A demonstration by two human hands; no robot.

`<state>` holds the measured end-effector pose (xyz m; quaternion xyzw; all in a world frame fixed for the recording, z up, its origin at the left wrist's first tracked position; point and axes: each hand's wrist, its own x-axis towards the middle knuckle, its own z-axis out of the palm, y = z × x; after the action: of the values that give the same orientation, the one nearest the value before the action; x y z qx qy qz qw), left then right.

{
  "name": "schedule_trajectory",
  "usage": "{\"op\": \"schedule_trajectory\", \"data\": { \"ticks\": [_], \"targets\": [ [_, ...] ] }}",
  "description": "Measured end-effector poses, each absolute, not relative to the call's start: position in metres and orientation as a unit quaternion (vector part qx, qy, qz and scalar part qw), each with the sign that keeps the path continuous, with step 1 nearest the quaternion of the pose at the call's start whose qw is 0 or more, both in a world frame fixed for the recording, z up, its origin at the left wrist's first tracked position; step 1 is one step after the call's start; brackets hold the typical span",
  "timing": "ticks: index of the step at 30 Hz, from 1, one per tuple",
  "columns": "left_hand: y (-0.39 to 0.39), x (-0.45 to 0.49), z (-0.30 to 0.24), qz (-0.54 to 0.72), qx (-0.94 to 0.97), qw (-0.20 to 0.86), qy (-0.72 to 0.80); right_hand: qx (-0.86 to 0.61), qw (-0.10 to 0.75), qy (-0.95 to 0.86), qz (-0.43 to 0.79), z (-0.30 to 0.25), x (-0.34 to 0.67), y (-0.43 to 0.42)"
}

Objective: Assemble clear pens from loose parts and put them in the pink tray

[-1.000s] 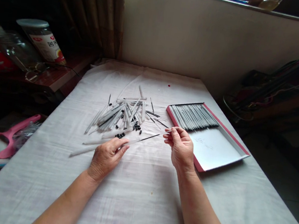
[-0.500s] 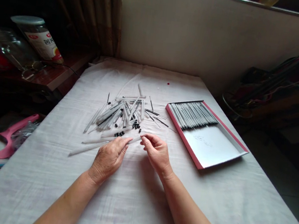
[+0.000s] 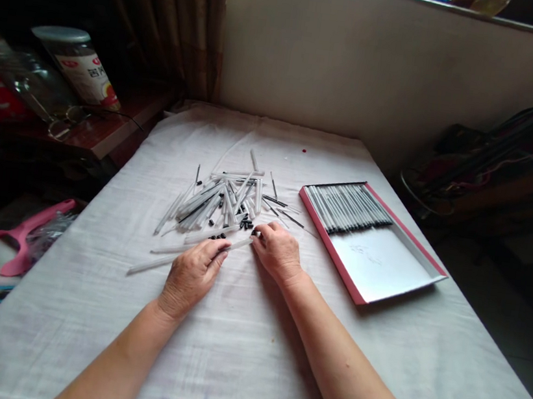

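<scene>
A clear pen barrel (image 3: 241, 244) is pinched in my left hand (image 3: 192, 275), pointing to the right with its far end close to my other hand. My right hand (image 3: 278, 250) has its fingertips closed at a small black pen cap (image 3: 255, 232) on the cloth. Behind both hands lies a loose pile of clear barrels (image 3: 202, 201) and thin dark refills (image 3: 288, 217). Several black caps (image 3: 246, 223) sit at the pile's near edge. Two more barrels (image 3: 154, 265) lie to the left of my left hand.
At the right lies a shallow red-edged box (image 3: 361, 264) with a row of pens (image 3: 348, 207) along its far side. A jar (image 3: 86, 74) and glasses (image 3: 63, 124) stand on a side table at the left, above a pink-handled tool (image 3: 26, 236).
My right hand has moved from the end of the barrel up to the loose black cap just behind it. My left hand keeps the barrel. The view has shifted slightly.
</scene>
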<state>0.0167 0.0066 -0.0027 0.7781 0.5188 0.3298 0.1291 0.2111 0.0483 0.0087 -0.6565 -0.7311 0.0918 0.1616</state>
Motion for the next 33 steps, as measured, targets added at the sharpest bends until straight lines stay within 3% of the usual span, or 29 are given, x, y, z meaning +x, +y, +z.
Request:
{"op": "schedule_trajectory", "data": {
  "ticks": [2,4,8,12,21,33],
  "targets": [
    [0.006,0.016,-0.002,0.333,0.779,0.133,0.514,-0.656,0.159,-0.732,0.095,0.009,0.210,0.049],
    [0.007,0.016,-0.002,0.335,0.778,0.136,0.514,-0.646,0.212,-0.720,0.139,0.007,0.212,0.049],
    [0.006,0.016,-0.001,0.331,0.776,0.137,0.518,-0.583,0.386,-0.592,0.401,0.002,0.221,0.038],
    [0.006,0.017,-0.001,0.328,0.786,0.139,0.506,-0.515,0.448,-0.484,0.548,0.002,0.223,0.023],
    [0.006,0.015,-0.003,0.322,0.793,0.151,0.495,-0.496,0.468,-0.501,0.533,0.001,0.218,0.018],
    [0.006,0.017,-0.001,0.323,0.808,0.131,0.474,-0.478,0.469,-0.636,0.383,-0.008,0.229,0.013]
  ]
}}
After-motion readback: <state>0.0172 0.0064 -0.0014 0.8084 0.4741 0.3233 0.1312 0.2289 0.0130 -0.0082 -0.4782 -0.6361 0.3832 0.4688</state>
